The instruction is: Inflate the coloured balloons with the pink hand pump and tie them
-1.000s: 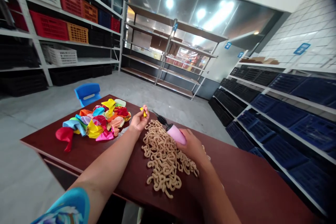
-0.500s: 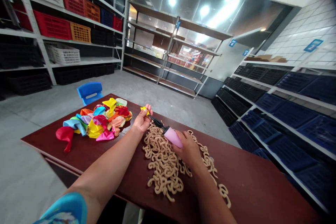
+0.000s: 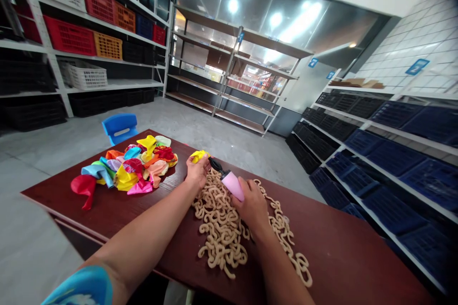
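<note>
My left hand [image 3: 198, 171] is closed round a yellow balloon [image 3: 199, 156], limp and bunched up, above the far part of the table. My right hand [image 3: 252, 200] grips the pink handle of a pink and black hand-held tool [image 3: 232, 186]. The tool's black, loop-like front end points at the left fingers and meets the balloon or lies close to it; the exact contact is hidden. Below both hands spreads a heap of tan curled pieces [image 3: 222, 228]. Left of my left hand lies a pile of limp coloured balloons [image 3: 132, 167].
The dark red-brown table [image 3: 343, 243] has a blue chair [image 3: 119, 128] at its far left edge. Shelves with coloured crates [image 3: 71, 35] line the left, a metal rack [image 3: 232, 66] stands at the back, and dark blue crates [image 3: 379, 195] fill shelves on the right.
The yellow balloon shows more above my left fingers, and that hand has turned and come slightly nearer the tool. My right hand keeps its grip. The whole view has shifted slightly.
</note>
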`<act>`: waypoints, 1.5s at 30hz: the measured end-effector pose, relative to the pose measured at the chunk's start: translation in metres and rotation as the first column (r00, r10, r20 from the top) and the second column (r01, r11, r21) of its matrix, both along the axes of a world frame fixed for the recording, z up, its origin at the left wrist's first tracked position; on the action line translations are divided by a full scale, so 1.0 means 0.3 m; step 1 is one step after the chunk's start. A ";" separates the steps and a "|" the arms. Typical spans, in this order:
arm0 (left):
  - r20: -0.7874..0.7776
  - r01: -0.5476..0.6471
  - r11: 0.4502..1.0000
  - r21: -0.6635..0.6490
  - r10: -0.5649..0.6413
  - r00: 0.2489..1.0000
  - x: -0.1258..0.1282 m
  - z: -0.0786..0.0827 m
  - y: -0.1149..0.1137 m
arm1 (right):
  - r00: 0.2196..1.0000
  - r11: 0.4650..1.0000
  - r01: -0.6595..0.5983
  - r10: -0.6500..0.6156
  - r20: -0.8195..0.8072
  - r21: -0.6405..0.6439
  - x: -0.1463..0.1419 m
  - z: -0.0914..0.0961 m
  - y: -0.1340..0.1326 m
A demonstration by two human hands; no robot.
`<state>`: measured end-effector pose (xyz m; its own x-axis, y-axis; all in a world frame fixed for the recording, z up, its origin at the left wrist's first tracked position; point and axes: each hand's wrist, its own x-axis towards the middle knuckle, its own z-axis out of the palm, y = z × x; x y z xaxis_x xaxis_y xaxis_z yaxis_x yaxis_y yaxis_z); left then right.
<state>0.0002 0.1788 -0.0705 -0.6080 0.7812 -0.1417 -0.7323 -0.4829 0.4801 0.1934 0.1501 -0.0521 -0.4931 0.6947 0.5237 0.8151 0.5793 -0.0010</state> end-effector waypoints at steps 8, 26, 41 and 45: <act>-0.110 0.366 0.849 -0.380 -0.434 0.894 -0.011 0.046 -0.050 | 0.999 0.998 -0.014 0.017 -0.048 0.057 0.010 -0.011 0.014; 0.017 0.300 0.898 0.322 -0.323 0.946 -0.023 0.161 -0.092 | 1.000 0.986 -0.019 0.021 -0.015 0.165 0.032 0.038 0.008; -0.012 0.224 0.966 0.129 -0.224 0.974 0.084 0.272 -0.044 | 0.982 0.979 0.188 -0.186 -0.032 0.083 0.085 0.020 0.071; 0.014 0.162 0.976 0.143 -0.166 0.986 -0.002 0.244 -0.038 | 0.980 0.980 0.197 -0.198 0.022 0.011 0.099 0.009 0.095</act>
